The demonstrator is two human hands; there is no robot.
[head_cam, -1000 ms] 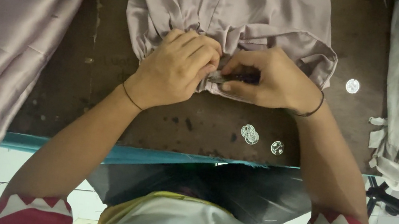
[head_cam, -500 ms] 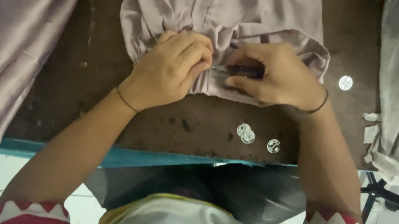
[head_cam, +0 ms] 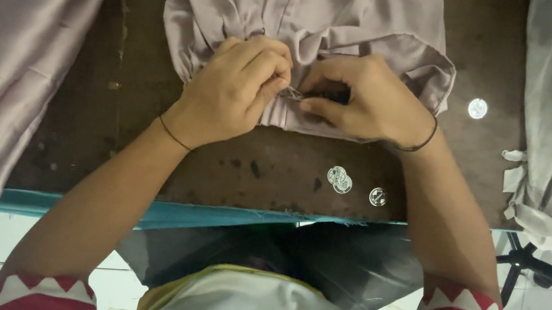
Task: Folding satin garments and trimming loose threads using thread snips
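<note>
My left hand (head_cam: 234,90) and right hand (head_cam: 364,99) pinch the pale lilac satin garment's gathered hem (head_cam: 283,109) together. A small metal clip (head_cam: 292,94) sits between my fingertips, equally near both, toward the dark wooden worktop's (head_cam: 273,176) near edge.

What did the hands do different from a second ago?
Hardly anything moved. Both hands stayed pinched together on the hem of the pale mauve garment, left hand and right hand working a small silvery piece between the fingertips. Nothing was picked up or let go. The view only shifted a little. The round silvery discs on the dark table lie as before.
</note>
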